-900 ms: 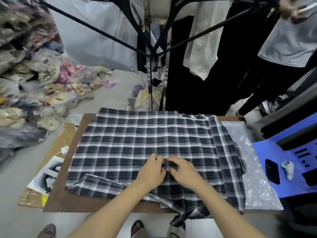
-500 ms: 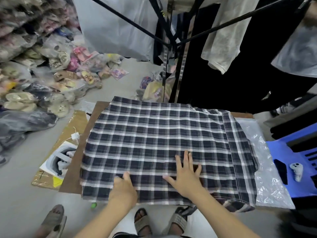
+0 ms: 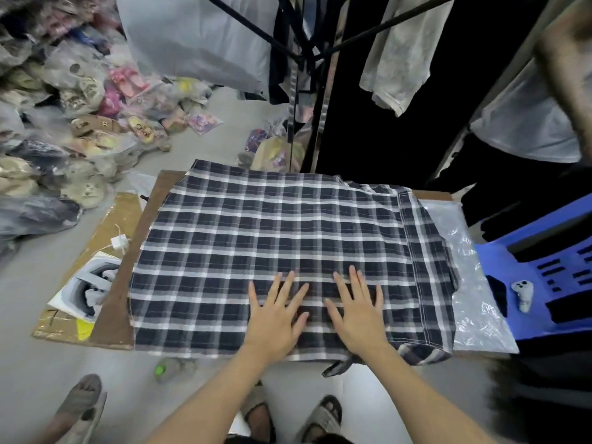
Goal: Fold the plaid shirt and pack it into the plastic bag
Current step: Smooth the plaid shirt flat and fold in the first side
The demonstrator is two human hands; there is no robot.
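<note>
The dark blue and white plaid shirt [image 3: 272,238] lies flat across a brown board [image 3: 115,302], folded into a broad rectangle. My left hand [image 3: 275,315] and my right hand [image 3: 358,312] lie side by side on its near middle, palms down, fingers straight and spread. A clear plastic bag [image 3: 471,283] lies flat on the board's right end, its left part under the shirt's right edge. A strip of shirt fabric [image 3: 416,355] hangs off the near right edge.
A blue plastic crate [image 3: 557,277] with a white controller [image 3: 522,294] and a dark phone stands at the right. Bagged shoes [image 3: 80,123] pile up at the left. Garments hang from a black rack [image 3: 301,56] behind. Cardboard [image 3: 105,232] and feet lie on the floor.
Both hands pinched a fold at the shirt's near middle, then laid the near flap flat. My left hand has moved right and opened; both palms now rest flat side by side.
</note>
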